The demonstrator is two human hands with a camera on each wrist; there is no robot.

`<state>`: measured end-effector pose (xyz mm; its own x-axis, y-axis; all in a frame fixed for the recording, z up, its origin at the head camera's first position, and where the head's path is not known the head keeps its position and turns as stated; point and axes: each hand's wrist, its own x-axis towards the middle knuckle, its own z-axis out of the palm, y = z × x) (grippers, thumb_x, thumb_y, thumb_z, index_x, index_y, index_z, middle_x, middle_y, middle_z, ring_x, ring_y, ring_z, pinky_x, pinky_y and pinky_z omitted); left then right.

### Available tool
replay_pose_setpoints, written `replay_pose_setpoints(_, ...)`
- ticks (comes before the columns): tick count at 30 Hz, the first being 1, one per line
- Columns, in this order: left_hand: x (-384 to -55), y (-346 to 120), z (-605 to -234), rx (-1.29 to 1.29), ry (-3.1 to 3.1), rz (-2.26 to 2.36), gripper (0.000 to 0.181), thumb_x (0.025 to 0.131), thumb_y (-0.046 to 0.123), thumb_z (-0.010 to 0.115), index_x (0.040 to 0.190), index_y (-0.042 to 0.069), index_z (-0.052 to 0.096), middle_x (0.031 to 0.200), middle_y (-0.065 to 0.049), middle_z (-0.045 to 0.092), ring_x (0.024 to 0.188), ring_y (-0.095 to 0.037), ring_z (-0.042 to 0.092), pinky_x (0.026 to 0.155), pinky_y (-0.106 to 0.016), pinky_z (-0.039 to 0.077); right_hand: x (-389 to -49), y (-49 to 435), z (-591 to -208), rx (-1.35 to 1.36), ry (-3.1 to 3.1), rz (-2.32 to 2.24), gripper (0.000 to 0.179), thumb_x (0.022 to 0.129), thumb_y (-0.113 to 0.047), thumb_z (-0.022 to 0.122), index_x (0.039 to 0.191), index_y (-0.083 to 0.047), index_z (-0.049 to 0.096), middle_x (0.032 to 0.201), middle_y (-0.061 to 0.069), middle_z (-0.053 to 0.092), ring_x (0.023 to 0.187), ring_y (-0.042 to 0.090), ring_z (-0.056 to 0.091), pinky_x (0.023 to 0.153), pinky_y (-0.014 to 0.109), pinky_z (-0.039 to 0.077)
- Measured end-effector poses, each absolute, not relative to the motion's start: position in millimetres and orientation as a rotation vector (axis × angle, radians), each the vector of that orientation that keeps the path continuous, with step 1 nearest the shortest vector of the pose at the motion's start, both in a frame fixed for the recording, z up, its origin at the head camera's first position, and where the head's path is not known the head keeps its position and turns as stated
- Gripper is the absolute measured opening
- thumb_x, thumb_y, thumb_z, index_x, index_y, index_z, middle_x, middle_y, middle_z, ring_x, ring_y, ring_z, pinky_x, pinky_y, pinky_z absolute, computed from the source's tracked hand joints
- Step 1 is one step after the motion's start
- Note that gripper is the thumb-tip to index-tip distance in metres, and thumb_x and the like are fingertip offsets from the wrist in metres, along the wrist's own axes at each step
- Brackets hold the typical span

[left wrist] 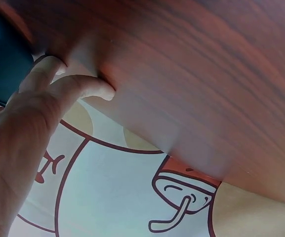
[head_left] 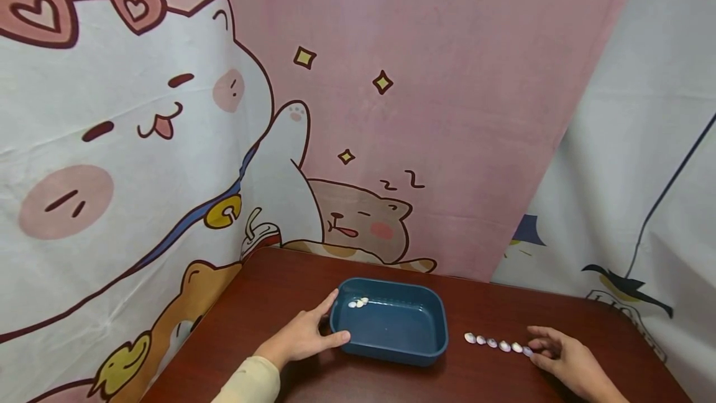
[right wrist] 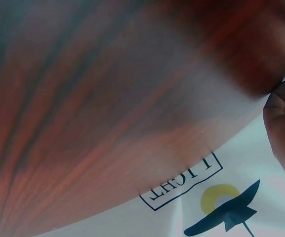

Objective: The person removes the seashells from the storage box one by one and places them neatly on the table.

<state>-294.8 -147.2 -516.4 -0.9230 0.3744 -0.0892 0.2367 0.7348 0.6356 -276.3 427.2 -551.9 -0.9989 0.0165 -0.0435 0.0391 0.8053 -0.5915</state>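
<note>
- Six small shells, pale with purplish tints, laid in a row on the brown tabletop, to the right of the blue tray; visible in the head view alone.
- Three whitish shells, close together inside the tray, toward its far left corner; likewise seen only from the head.
- Hands, left: thumb and fingers spread, set against the left side of the tray, thumb at the near left corner. From the left wrist, just a dark blue part of the tray.
- Hands, right: fingers bent, thumb beside the last shell at the right end of the row. Cannot tell whether pinching or merely touching; cropped by the frame edge in the right wrist view.
- Printed cloth: large white cat in the head view; drink with straw, closer from the left wrist; boxed lettering and bird with yellow disc, clearer from the right wrist.
</note>
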Motion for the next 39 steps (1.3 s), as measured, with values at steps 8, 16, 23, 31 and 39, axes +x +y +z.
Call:
replay_pose_setpoints(8,-295,-154,-515,0.480,2.729,0.943,0.108,0.090,0.078,0.067,0.173,0.032,0.015,0.162,-0.011,0.055,0.143,-0.040,0.058,0.110,-0.073,0.046,-279,421,-550,0.055,2.944,-0.961,0.061,0.092,-0.025,0.085,0.142,0.003,0.062,0.112,0.005,0.078,0.092,0.011,0.070,0.071,0.023,0.054)
replay_pose_setpoints(16,-297,-162,-514,0.486,2.738,0.944,0.111,0.088,0.073,0.073,0.173,0.032,0.016,0.161,-0.010,0.056,0.139,-0.037,0.061,0.109,-0.071,0.048,-289,386,-518,0.122,2.945,-1.185,0.075,0.100,-0.063,0.066,0.151,-0.008,0.059,0.125,0.007,0.077,0.099,-0.003,0.064,0.079,0.026,0.053)
replay_pose_setpoints(23,-297,-168,-515,0.466,2.739,0.989,0.111,0.086,0.071,0.076,0.173,0.030,0.021,0.157,-0.014,0.060,0.139,-0.039,0.061,0.109,-0.072,0.047,-324,242,-456,-0.432,2.877,-1.356,0.045,0.101,-0.043,0.075,0.136,-0.015,0.071,0.126,0.007,0.078,0.111,0.013,0.072,0.091,0.034,0.059)
replay_pose_setpoints(31,-296,-156,-517,0.486,2.685,1.052,0.106,0.087,0.070,0.077,0.171,0.030,0.026,0.151,-0.016,0.064,0.136,-0.034,0.065,0.109,-0.068,0.050,-353,112,-469,-0.594,2.711,-0.940,0.036,0.096,-0.015,0.080,0.131,-0.005,0.074,0.128,0.016,0.075,0.118,0.033,0.071,0.105,0.057,0.056)
replay_pose_setpoints(39,-296,-150,-515,0.546,2.657,1.096,0.103,0.088,0.065,0.079,0.171,0.029,0.028,0.149,-0.015,0.066,0.135,-0.031,0.067,0.111,-0.064,0.050,-359,80,-503,-0.388,2.789,-0.761,0.049,0.090,-0.016,0.086,0.136,-0.009,0.071,0.130,0.017,0.073,0.113,0.031,0.069,0.109,0.061,0.052)
